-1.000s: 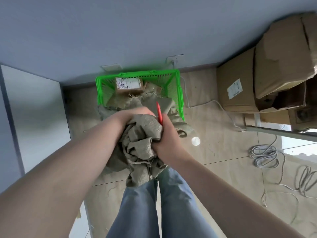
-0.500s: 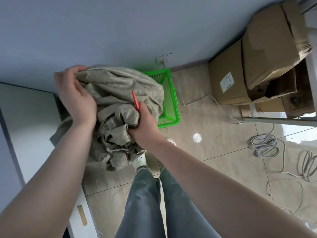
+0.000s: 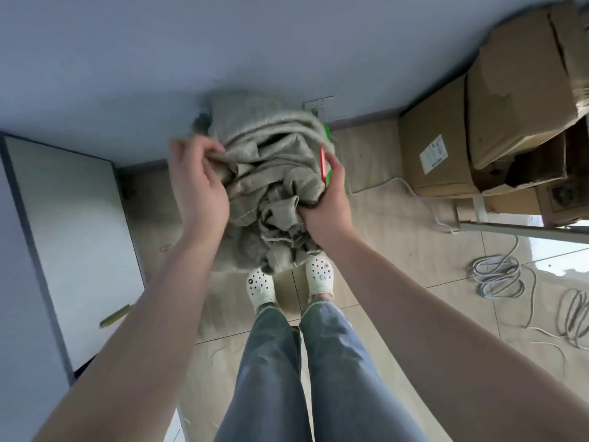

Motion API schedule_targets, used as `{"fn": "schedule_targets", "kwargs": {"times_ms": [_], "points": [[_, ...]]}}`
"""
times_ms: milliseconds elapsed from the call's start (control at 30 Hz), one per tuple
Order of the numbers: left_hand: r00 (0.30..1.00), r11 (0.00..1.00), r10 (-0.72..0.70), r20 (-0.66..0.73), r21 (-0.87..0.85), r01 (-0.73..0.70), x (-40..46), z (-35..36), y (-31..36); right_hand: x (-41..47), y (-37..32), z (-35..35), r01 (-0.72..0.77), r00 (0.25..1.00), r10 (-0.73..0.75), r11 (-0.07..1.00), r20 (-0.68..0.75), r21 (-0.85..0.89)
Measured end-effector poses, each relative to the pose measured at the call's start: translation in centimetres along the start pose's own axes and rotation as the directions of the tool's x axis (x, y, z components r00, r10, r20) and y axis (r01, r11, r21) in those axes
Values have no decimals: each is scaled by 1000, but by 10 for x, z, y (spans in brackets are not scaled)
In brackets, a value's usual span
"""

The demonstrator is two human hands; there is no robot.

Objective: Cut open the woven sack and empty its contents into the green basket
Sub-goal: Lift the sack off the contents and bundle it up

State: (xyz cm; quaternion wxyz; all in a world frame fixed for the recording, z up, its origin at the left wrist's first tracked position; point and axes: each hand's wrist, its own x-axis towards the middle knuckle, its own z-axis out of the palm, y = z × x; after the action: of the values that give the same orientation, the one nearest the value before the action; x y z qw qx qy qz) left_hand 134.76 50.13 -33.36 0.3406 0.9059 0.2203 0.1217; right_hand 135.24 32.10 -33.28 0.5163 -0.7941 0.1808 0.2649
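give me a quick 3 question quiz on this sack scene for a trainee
1. True or false: the right hand holds only the woven sack.
2. What hides most of the green basket?
3. The left hand grips: A) the sack's edge B) a cable C) a carton

Key:
1. False; it also holds a red cutter.
2. The bunched sack.
3. A
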Motion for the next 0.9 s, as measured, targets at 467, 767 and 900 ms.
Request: {"fn": "schedule_targets", "kwargs": {"times_ms": [467, 767, 900], "points": [[992, 994, 100, 74, 44, -103, -3, -1, -16, 15, 8, 10, 58, 985, -40, 993, 170, -102], [739, 809, -203, 642, -316, 496, 5, -45, -4, 18, -21, 8, 140, 948, -109, 986, 299, -85], [979, 932, -199, -33, -315, 179, 52, -70, -4, 14, -24, -3, 172, 927, -150, 984, 345, -35]]}}
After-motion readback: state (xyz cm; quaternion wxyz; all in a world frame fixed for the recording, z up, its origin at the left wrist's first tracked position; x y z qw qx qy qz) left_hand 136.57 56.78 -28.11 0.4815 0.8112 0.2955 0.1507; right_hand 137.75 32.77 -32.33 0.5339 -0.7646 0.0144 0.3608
